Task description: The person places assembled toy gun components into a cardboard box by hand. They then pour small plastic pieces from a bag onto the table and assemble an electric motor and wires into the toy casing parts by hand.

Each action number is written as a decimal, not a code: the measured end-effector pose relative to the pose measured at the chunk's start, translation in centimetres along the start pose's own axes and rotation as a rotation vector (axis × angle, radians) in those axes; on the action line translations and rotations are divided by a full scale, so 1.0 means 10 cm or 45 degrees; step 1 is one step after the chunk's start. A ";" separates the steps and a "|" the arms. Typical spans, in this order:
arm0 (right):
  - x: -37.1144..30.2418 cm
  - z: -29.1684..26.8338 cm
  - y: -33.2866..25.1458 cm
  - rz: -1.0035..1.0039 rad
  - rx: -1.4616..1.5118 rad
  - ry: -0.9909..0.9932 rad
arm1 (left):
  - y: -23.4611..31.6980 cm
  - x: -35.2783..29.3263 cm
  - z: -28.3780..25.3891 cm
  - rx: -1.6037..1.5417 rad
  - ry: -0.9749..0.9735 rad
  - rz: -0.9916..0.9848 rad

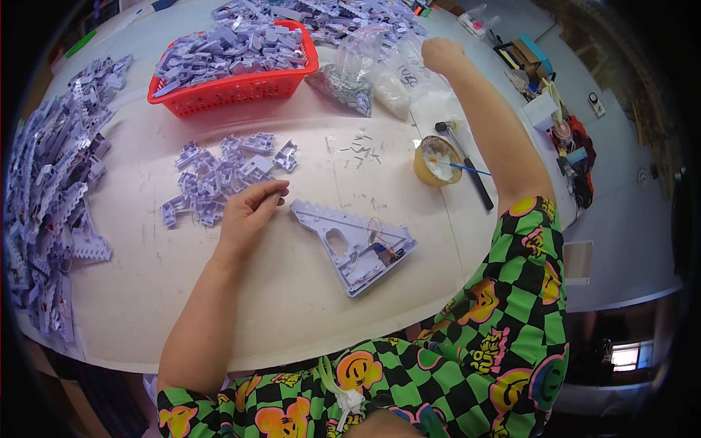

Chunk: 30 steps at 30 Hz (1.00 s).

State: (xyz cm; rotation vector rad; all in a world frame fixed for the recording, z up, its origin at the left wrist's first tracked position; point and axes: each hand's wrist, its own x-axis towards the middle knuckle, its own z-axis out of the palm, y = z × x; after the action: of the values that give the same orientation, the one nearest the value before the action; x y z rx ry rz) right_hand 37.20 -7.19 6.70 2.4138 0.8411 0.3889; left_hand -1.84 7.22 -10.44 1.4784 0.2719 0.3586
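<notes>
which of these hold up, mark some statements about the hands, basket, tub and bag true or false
1. The red basket is heaped with pale purple parts. True.
2. The left hand is inside the basket. False: it is beside a small pile on the table.
3. The right hand is near a clear bag. True.
4. The yellow tub is left of the basket. False: it is to the right.
</notes>
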 end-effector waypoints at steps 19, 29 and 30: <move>0.52 1.02 0.25 0.151 0.311 0.038 | 0.10 0.01 0.06 -0.020 0.006 -0.045; 0.35 0.78 0.33 0.223 2.380 -0.430 | 0.05 -0.01 0.02 -0.069 0.064 -0.047; 0.30 0.76 0.36 0.199 2.492 -0.567 | 0.05 -0.01 0.02 -0.064 0.050 -0.040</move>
State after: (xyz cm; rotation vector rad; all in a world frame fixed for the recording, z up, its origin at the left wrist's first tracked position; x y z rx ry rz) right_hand 44.52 -10.62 2.89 3.8405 0.8973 -1.6800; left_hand -1.91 7.06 -9.98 1.4171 0.3146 0.3669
